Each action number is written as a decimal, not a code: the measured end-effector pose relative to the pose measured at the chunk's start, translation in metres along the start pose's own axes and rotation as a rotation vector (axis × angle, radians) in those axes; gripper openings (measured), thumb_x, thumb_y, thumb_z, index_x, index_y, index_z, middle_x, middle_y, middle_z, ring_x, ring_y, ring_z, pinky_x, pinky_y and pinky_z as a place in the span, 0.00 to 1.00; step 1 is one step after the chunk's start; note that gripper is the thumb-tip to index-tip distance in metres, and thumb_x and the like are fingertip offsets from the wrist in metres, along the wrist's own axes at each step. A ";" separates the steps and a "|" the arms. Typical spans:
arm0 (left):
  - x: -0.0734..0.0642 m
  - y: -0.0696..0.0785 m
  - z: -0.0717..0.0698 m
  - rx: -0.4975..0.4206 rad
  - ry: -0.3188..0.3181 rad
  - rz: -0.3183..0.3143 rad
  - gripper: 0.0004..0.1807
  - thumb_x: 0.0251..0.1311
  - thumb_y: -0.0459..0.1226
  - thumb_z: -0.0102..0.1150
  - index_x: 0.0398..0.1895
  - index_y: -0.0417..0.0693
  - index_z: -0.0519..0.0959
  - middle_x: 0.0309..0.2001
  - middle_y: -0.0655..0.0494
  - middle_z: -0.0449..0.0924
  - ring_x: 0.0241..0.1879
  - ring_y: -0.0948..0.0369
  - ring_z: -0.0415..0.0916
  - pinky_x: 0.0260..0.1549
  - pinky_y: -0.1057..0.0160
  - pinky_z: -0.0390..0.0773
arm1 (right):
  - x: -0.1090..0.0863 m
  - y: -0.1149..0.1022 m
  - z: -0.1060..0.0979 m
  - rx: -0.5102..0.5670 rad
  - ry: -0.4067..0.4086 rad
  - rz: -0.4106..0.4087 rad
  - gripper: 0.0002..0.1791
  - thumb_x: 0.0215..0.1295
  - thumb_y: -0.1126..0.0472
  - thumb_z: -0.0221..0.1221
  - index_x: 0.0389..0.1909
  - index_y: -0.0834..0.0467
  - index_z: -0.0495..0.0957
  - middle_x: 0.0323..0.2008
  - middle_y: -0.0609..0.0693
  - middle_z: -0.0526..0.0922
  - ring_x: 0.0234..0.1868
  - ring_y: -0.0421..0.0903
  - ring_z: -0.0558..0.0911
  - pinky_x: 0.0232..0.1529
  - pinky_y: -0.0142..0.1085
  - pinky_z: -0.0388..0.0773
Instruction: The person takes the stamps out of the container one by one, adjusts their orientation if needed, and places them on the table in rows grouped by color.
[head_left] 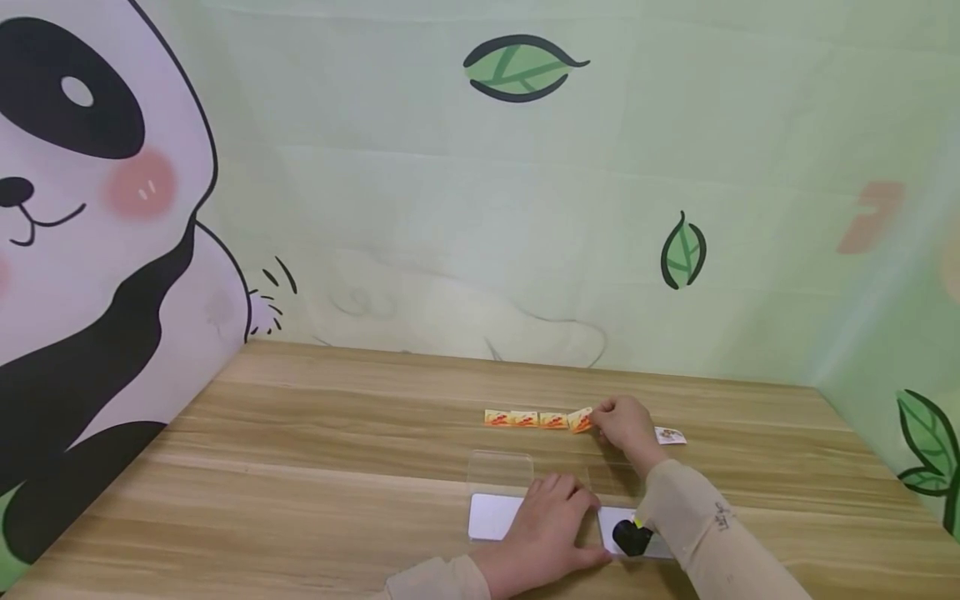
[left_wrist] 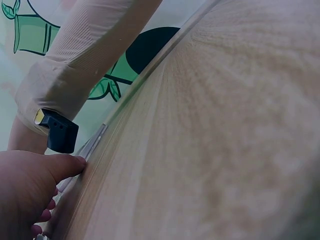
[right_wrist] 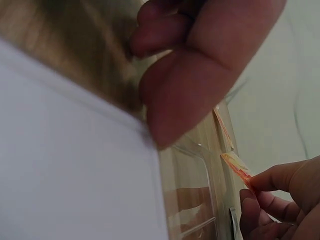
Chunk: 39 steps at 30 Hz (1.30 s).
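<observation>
My right hand point(head_left: 622, 423) pinches a small orange-and-yellow printed card point(head_left: 581, 420) between thumb and fingertips; the right wrist view shows this card point(right_wrist: 236, 169) tilted. It is at the right end of a row of similar cards point(head_left: 525, 419) on the table. My left hand point(head_left: 551, 533) rests over a low clear plastic case with white panels point(head_left: 491, 517), its thumb and a fingertip at the edges of the right-hand white panel. In the left wrist view the left thumb point(left_wrist: 67, 165) lies straight along the case's edge. The hand covers the case's middle.
A small white card with a picture point(head_left: 670, 436) lies just right of my right hand. A black heart-shaped camera point(head_left: 632, 537) on the right wrist overlaps the right white panel. Behind the wood-grain table point(head_left: 300, 467) hangs a pale green printed backdrop point(head_left: 375, 208).
</observation>
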<state>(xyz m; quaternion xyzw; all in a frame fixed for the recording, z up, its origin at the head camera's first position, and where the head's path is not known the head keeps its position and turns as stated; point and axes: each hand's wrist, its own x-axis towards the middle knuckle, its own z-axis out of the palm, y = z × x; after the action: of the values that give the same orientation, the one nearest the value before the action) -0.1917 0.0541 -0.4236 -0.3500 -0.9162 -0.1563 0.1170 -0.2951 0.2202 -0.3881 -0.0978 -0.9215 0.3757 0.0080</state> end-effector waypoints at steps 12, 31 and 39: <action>0.000 0.000 -0.001 -0.013 -0.011 -0.001 0.25 0.49 0.59 0.66 0.44 0.56 0.79 0.43 0.63 0.73 0.46 0.65 0.68 0.44 0.68 0.67 | -0.001 0.000 -0.002 -0.094 -0.015 -0.014 0.08 0.57 0.60 0.55 0.29 0.62 0.78 0.20 0.48 0.75 0.22 0.42 0.70 0.21 0.30 0.64; 0.001 0.000 0.000 -0.011 -0.009 0.004 0.25 0.49 0.59 0.66 0.45 0.55 0.79 0.44 0.62 0.73 0.47 0.64 0.68 0.45 0.68 0.67 | -0.001 0.000 -0.003 -0.160 -0.019 -0.041 0.09 0.57 0.58 0.57 0.30 0.61 0.79 0.21 0.49 0.77 0.25 0.43 0.72 0.23 0.31 0.65; 0.001 -0.001 0.002 -0.016 -0.013 -0.003 0.26 0.49 0.59 0.66 0.45 0.55 0.79 0.45 0.63 0.73 0.47 0.64 0.68 0.45 0.68 0.67 | -0.005 -0.002 -0.006 -0.108 -0.032 -0.048 0.10 0.58 0.59 0.57 0.33 0.63 0.79 0.24 0.51 0.77 0.25 0.43 0.73 0.24 0.31 0.66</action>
<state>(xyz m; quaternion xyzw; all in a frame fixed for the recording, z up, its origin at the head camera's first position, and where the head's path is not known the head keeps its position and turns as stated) -0.1930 0.0548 -0.4249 -0.3506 -0.9161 -0.1616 0.1082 -0.2898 0.2220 -0.3827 -0.0697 -0.9425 0.3268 -0.0029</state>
